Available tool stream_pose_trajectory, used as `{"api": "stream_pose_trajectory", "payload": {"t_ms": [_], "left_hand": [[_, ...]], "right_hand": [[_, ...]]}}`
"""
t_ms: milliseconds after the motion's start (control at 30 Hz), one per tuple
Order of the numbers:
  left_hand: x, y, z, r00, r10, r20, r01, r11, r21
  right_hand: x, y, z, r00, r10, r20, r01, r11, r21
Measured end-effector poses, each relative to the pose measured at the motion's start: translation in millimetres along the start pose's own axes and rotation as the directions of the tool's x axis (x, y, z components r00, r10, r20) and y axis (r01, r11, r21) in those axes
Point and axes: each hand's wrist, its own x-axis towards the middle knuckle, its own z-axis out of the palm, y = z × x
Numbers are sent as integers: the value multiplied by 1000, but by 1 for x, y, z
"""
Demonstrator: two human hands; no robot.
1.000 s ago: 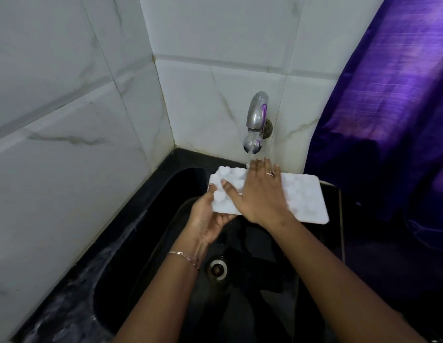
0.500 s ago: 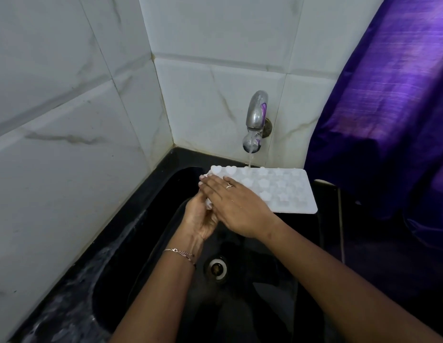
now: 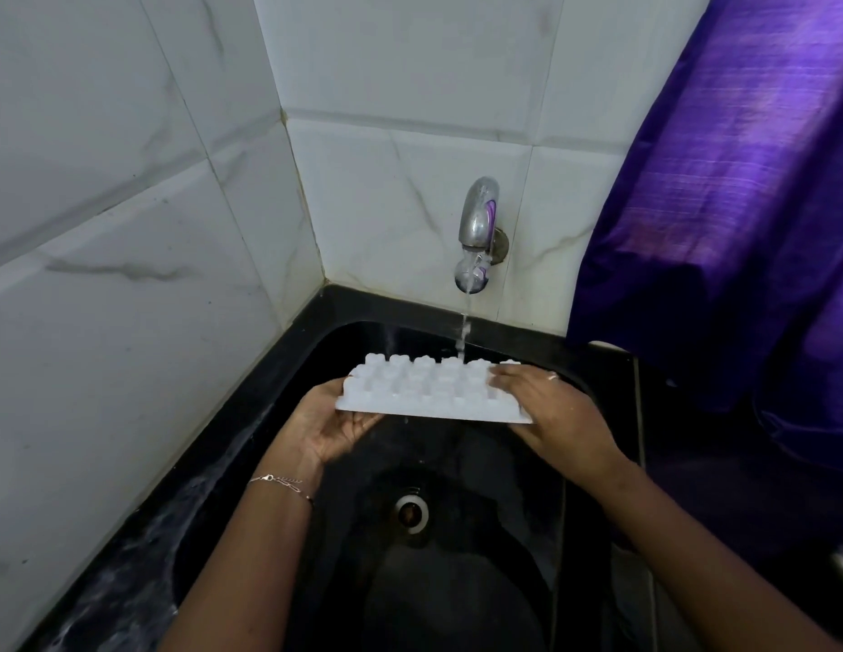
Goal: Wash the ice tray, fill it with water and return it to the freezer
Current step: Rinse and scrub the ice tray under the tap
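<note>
A white ice tray is held upside down over the black sink, its bumpy underside facing up. Water runs from the chrome tap onto the tray's far right part. My left hand holds the tray's left end from below, palm up. My right hand grips the tray's right end, fingers lying over its top. The freezer is not in view.
White marble-look tiles form the wall at left and behind the tap. A purple curtain hangs at the right. The drain lies at the sink's bottom. The black counter at left is wet.
My right hand slid from the tray's left end across to its right end and now grips it. The tray dropped lower and tilted, its near edge toward me.
</note>
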Motion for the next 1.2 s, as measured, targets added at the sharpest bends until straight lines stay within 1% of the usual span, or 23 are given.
{"api": "stream_pose_trajectory", "payload": {"t_ms": [33, 67, 100, 133, 200, 267, 300, 333, 400, 467, 567, 700, 767, 900, 967, 1100, 1200], "left_hand": [[0, 2, -5, 1000, -4, 4, 4, 1000, 28], [-1, 2, -8, 1000, -18, 1, 18, 998, 68], [-2, 2, -10, 999, -37, -5, 37, 991, 132], [-2, 1, -12, 999, -49, -19, 51, 976, 210], [-3, -3, -14, 998, -46, -47, 59, 944, 324], [-4, -7, -15, 998, -67, -17, 69, 944, 323], [-5, -9, -16, 997, -80, 7, 74, 950, 304], [-7, -10, -17, 995, -90, 36, 76, 956, 285], [-9, -11, -22, 991, -86, 104, 54, 961, 272], [-12, -14, -27, 982, -75, 172, 31, 970, 242], [-20, -19, -31, 974, -49, 221, 16, 988, 152], [-23, -20, -37, 978, 9, 209, -28, 996, 88], [-22, -16, -41, 980, 7, 200, -23, 997, 75], [-21, -9, -44, 977, -2, 211, -1, 1000, 14], [-22, -7, -41, 976, 32, 215, -33, 999, 5], [-21, -1, -31, 980, 104, 169, -107, 994, 13], [-17, 7, -27, 983, 114, 141, -115, 993, 0]], "right_hand": [[-4, 1, -2, 993, 110, -31, -106, 990, 96], [-5, 0, -3, 973, 229, -34, -217, 952, 217], [-7, 0, -2, 938, 346, -7, -324, 884, 336], [-7, -1, 0, 897, 441, 34, -412, 805, 426], [-6, -4, 5, 796, 596, 107, -549, 637, 540], [-4, -6, 11, 680, 711, 180, -627, 437, 645], [-4, -6, 15, 625, 752, 211, -655, 357, 666], [-4, -6, 18, 579, 780, 239, -680, 300, 669], [-4, -6, 25, 512, 805, 301, -733, 227, 641], [-3, -7, 30, 467, 806, 363, -775, 176, 607], [-1, -11, 28, 418, 801, 429, -811, 116, 574], [0, -15, 27, 380, 756, 533, -849, 56, 526], [5, -18, 21, 410, 720, 559, -839, 59, 540], [19, -17, 12, 470, 702, 536, -803, 87, 590], [27, -16, 8, 493, 694, 525, -787, 99, 609], [37, -14, 3, 533, 670, 517, -757, 105, 645], [42, -12, 3, 547, 666, 507, -739, 100, 666]]}}
